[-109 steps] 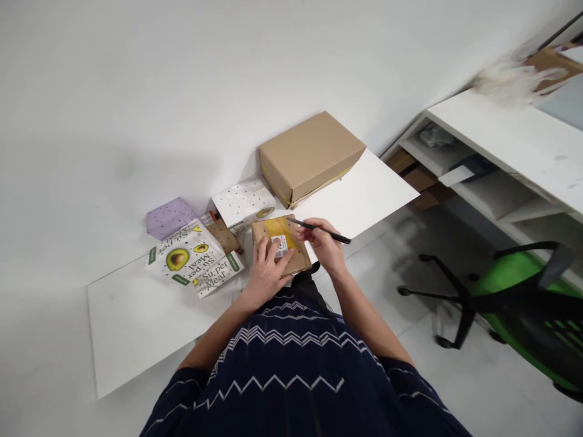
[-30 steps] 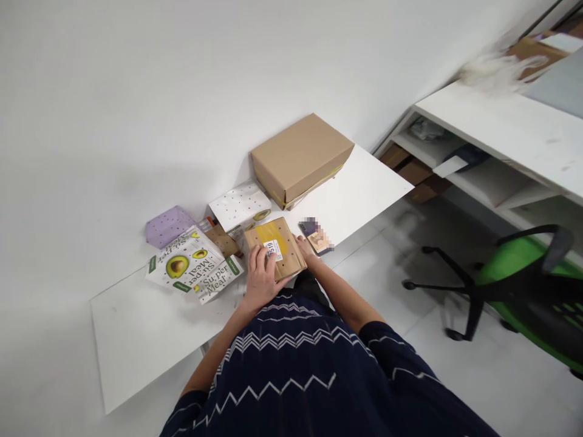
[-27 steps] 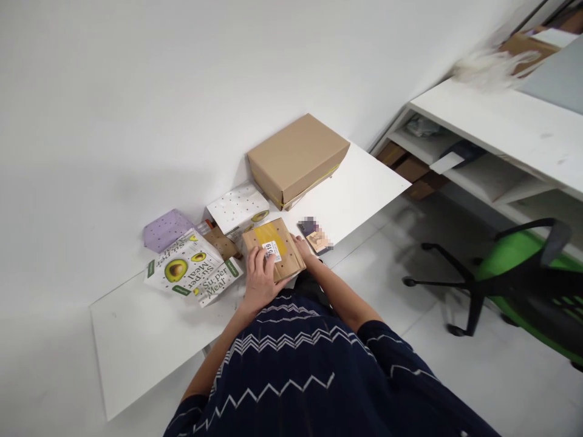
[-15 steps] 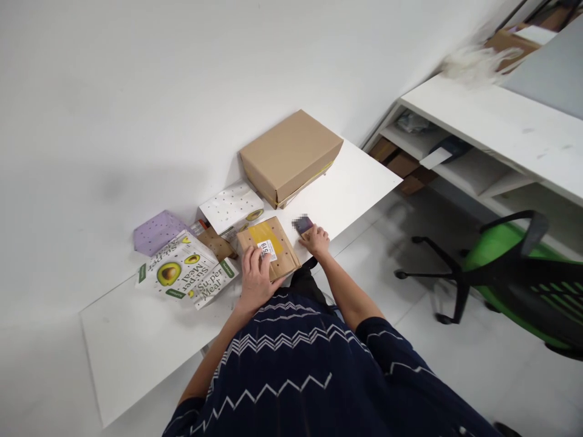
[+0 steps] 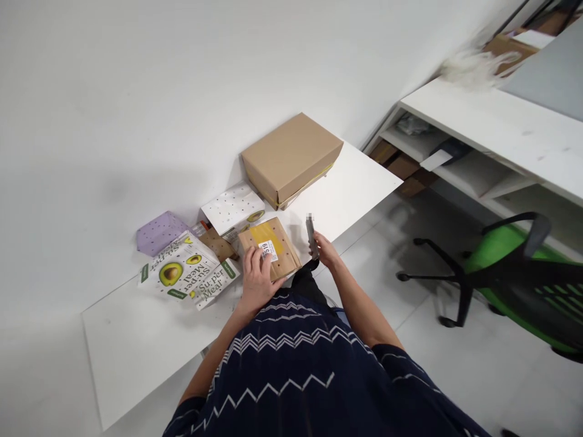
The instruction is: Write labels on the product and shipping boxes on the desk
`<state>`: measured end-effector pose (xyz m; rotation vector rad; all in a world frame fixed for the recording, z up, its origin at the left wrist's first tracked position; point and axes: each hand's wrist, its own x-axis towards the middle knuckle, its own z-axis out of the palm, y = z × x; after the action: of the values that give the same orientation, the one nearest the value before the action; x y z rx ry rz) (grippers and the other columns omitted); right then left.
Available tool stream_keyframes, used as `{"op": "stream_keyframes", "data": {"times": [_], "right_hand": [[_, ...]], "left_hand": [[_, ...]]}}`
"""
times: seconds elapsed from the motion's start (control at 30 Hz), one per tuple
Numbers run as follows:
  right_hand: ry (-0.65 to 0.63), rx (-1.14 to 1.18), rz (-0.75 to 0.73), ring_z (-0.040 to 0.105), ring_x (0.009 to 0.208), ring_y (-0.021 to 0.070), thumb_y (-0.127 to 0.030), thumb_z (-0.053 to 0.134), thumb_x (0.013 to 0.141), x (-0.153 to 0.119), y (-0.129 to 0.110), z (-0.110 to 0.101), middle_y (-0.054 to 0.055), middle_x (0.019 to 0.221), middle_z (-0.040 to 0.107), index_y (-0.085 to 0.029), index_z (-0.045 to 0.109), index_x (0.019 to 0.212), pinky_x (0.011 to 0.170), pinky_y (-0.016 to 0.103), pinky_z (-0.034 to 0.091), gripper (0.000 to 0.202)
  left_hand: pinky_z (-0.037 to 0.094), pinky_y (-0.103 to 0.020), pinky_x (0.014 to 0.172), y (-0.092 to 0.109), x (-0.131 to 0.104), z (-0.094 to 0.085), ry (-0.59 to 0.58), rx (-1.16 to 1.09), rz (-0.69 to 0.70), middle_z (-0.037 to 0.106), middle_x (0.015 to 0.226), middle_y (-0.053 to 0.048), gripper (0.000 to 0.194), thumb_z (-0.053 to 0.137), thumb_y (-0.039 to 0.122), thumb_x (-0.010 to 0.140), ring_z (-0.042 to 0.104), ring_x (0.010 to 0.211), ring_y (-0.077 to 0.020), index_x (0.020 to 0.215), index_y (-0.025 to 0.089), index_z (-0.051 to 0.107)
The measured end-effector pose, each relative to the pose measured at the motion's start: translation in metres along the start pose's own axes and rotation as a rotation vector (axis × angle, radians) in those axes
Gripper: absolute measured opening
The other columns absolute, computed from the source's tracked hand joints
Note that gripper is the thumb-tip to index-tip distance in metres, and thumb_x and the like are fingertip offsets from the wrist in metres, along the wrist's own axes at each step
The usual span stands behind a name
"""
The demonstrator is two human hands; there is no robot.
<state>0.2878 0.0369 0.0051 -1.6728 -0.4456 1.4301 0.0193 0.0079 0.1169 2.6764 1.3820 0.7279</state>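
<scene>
— Two hands are in use. What is held by each one?

— By the left hand (image 5: 257, 276), the small brown box (image 5: 286, 260) is held at its near side. The fingers are bent and a bit apart on top, and the thumb is set low by the near edge. By the right hand (image 5: 326, 250), a thin flat thing (image 5: 311, 237) is held. The fingers are closed on its low part, and it is seen from its thin side, so its face can't be told.

— Where is the small box set?

— It is set at the near edge of the white table (image 5: 136, 346). The big brown box (image 5: 291, 158) is placed behind it, by the wall. The avocado packs (image 5: 175, 270) are heaped to its left.

— How can this be done well?

— The small box should be pressed down gently, so that it is not slid off the edge. The white label (image 5: 268, 249) is touched by the fingertips, so they would best be moved off it if it is to be seen whole.

— And the thin thing?

— It should be pinched firmly but not squeezed hard, as it could be dropped past the edge. Whether it is touched to the table can't be told. It should be tipped slowly, and the box should not be bumped.
</scene>
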Motion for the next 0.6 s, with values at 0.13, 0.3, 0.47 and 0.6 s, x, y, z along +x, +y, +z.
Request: {"op": "stream_keyframes", "data": {"times": [0.13, 0.3, 0.47, 0.6], "right_hand": [[-0.184, 0.311, -0.026, 0.068, 0.081, 0.0233, -0.060, 0.048, 0.082, -0.033, -0.013, -0.007, 0.010, 0.097, 0.071, -0.020, 0.059, 0.114, 0.067, 0.038, 0.060, 0.052], [-0.368, 0.481, -0.134, 0.070, 0.090, 0.0275, -0.065, 0.044, 0.084, -0.076, -0.054, -0.005, 0.015, 0.111, 0.072, -0.018, 0.061, 0.121, 0.071, 0.043, 0.060, 0.062], [-0.479, 0.422, -0.242, 0.070, 0.094, 0.0303, -0.073, 0.038, 0.086, -0.120, -0.094, 0.014, 0.017, 0.118, 0.070, -0.019, 0.060, 0.127, 0.074, 0.047, 0.059, 0.072], [-0.654, 0.357, -0.061, 0.071, 0.097, 0.0339, -0.078, 0.029, 0.085, -0.144, -0.103, 0.046, 0.019, 0.106, 0.073, -0.014, 0.064, 0.120, 0.074, 0.050, 0.059, 0.080]], "left_hand": [[0.039, -0.061, 0.111, 0.001, 0.001, -0.002, -0.010, -0.002, 0.008, 0.052, 0.131, -0.024, 0.066, 0.075, 0.054, 0.079, 0.044, 0.134, -0.0439, 0.125, 0.010, 0.056], [0.039, -0.060, 0.111, -0.001, 0.000, -0.001, 0.001, 0.010, 0.016, 0.052, 0.131, -0.025, 0.065, 0.072, 0.054, 0.081, 0.043, 0.134, -0.0435, 0.126, 0.009, 0.056], [0.038, -0.061, 0.112, 0.003, -0.001, -0.001, -0.024, 0.024, 0.004, 0.051, 0.133, -0.024, 0.068, 0.075, 0.054, 0.078, 0.042, 0.135, -0.0442, 0.129, 0.011, 0.057], [0.033, -0.065, 0.114, 0.005, -0.006, 0.002, -0.051, 0.019, -0.015, 0.051, 0.137, -0.022, 0.066, 0.074, 0.047, 0.079, 0.040, 0.138, -0.0447, 0.134, 0.014, 0.056]]}}
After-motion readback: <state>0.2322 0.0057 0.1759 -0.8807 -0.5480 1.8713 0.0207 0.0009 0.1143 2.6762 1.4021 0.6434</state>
